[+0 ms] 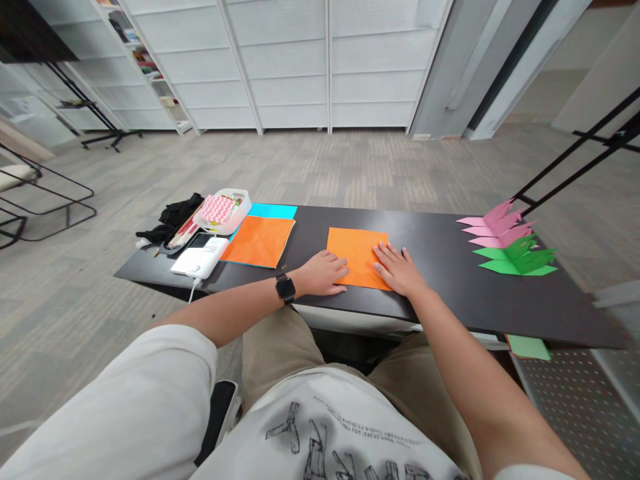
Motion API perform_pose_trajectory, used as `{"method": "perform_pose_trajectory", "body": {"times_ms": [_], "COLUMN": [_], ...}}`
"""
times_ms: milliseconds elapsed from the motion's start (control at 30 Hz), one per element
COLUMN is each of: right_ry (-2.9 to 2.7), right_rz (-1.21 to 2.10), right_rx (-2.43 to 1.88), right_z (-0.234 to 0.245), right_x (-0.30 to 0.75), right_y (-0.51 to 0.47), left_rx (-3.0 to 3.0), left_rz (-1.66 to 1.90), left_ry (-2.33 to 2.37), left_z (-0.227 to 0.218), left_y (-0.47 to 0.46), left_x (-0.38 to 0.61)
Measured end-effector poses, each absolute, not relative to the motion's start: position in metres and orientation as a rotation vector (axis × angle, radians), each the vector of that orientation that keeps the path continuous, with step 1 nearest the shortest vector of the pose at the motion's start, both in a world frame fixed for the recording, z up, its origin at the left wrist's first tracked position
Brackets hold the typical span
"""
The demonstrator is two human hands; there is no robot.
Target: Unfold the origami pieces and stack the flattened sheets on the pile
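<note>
An orange square sheet of paper (356, 252) lies flat on the black table (440, 293) in front of me. My left hand (323, 273), with a black watch on its wrist, rests at the sheet's near left corner, fingers loosely curled and touching the edge. On the sheet's near right corner my right hand (397, 269) lies flat with its fingers spread. Neither hand holds anything.
To the left lie another orange sheet (260, 241) over a blue one (273, 211), a white power bank (200, 256), a white tray (225, 208) with patterned paper, and black cloth (173, 217). Pink folded pieces (497, 227) and green folded pieces (517, 259) sit at the right end.
</note>
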State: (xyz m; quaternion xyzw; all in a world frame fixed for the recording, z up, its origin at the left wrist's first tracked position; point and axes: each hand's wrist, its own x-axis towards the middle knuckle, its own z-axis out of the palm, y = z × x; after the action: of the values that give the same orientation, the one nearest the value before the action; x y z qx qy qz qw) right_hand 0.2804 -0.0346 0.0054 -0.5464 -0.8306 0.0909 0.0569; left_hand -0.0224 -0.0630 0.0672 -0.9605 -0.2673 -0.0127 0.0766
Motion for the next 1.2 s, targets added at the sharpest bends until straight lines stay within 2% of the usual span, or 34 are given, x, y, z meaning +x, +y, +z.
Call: {"method": "perform_pose_trajectory", "body": {"times_ms": [467, 600, 767, 900, 1200], "right_ry": [-2.523, -2.37, -2.267, -2.192, -1.982], "right_rz": [0.298, 0.339, 0.207, 0.221, 0.562], "right_rx": [-1.642, -1.565, -1.45, -1.353, -1.159], "right_z": [0.006, 0.002, 0.002, 0.014, 0.069], "right_x": [0.283, 0.291, 0.296, 0.274, 0.156], "right_y": [-0.034, -0.032, -0.035, -0.039, -0.029], "left_rx": [-2.878, -2.847, -2.734, -2.624, -2.262], "left_rz": [-0.081, -0.084, -0.146, -0.194, -0.265], "left_ry": [-0.776, -0.78, -0.804, -0.849, -1.095], "left_z": [0.053, 0.064, 0.107, 0.155, 0.249], "left_y": [-0.072, -0.072, -0.06, -0.052, -0.04], "left_x": [0.01, 0.004, -0.02, -0.049, -0.143]}}
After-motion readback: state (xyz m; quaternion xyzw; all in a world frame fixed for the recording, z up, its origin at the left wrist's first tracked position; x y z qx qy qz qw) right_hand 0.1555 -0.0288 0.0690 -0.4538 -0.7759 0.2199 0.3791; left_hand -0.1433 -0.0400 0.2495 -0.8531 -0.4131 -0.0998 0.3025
